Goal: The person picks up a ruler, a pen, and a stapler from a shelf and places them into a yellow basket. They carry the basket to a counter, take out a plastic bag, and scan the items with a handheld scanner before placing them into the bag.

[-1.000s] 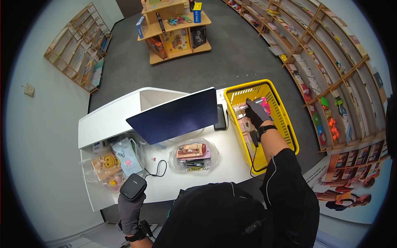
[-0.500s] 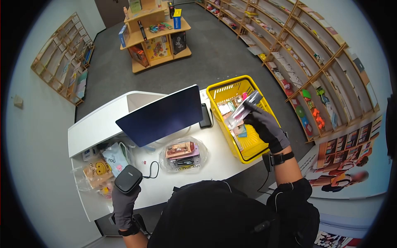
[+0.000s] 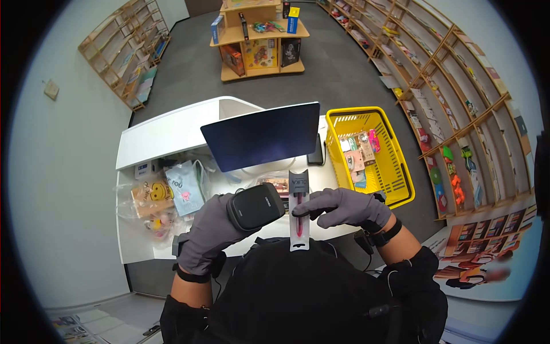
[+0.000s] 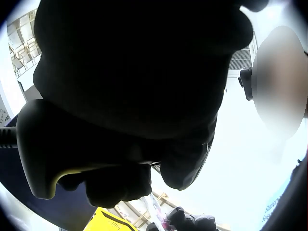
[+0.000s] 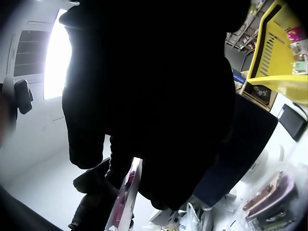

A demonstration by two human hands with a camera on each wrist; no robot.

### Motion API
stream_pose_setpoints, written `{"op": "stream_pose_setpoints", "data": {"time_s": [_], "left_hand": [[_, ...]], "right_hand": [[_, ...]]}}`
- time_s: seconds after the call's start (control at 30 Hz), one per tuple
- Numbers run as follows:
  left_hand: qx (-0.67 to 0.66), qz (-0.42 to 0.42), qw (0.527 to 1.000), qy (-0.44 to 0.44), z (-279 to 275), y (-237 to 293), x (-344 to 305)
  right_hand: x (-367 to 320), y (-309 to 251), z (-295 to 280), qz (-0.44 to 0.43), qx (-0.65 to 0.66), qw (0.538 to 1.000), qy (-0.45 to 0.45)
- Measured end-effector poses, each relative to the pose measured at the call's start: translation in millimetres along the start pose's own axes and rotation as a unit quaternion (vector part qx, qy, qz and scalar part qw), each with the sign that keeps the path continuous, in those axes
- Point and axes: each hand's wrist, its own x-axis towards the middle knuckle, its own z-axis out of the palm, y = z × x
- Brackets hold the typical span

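My gloved left hand (image 3: 209,238) grips a black handheld barcode scanner (image 3: 256,207) in front of my chest. Just right of it, a slim clear-and-grey package (image 3: 299,232) stands lengthwise with a pink pen-like stick inside. My gloved right hand (image 3: 352,207) pinches this package from its right side, fingers lying across its front. In the right wrist view the package (image 5: 126,197) shows edge-on below the dark hand. Behind scanner and package, a clear plastic bag (image 5: 272,197) with boxed goods rests on the counter, mostly hidden in the head view.
A yellow shopping basket (image 3: 398,155) with several small packages stands on the right. The monitor (image 3: 263,137) rises mid-counter, and a black device (image 3: 316,152) lies beside it. Plastic bags (image 3: 186,186) fill the left side of the white counter (image 3: 166,137).
My right hand has lifted the slim package out of the basket and brought it to the middle. My left hand has raised the scanner rightward, close beside the package.
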Motion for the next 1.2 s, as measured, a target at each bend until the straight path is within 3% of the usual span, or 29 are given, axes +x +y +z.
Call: {"op": "stream_pose_setpoints", "data": {"time_s": [0.17, 0.3, 0.43, 0.53, 0.63, 0.83, 1.1, 1.2], "left_hand": [[-0.053, -0.038, 0.998, -0.006, -2, 0, -16], [-0.068, -0.042, 0.996, 0.046, -4, -6, -22], [-0.051, -0.106, 0.986, 0.119, -7, -43, -60], [-0.066, -0.138, 0.975, 0.163, -5, -81, -93], [-0.094, -0.174, 0.961, 0.194, -5, -90, -116], [-0.139, -0.274, 0.931, 0.197, -2, -91, -136], [-0.141, -0.276, 0.929, 0.205, 0, -96, -149], [-0.124, -0.240, 0.937, 0.220, 2, -102, -151]], "right_hand": [[4, -4, 10, -0.031, -0.041, 0.999, -0.010], [2, -3, -3, 0.031, -0.015, 0.999, 0.006], [21, 53, -22, 0.058, 0.104, 0.991, 0.056], [30, 104, -22, 0.093, 0.357, 0.930, 0.013], [49, 139, -13, 0.116, 0.370, 0.921, 0.042], [82, 131, 10, 0.163, 0.419, 0.887, 0.108], [104, 201, 21, 0.207, 0.473, 0.852, 0.087], [114, 201, 26, 0.174, 0.484, 0.850, 0.114]]}}
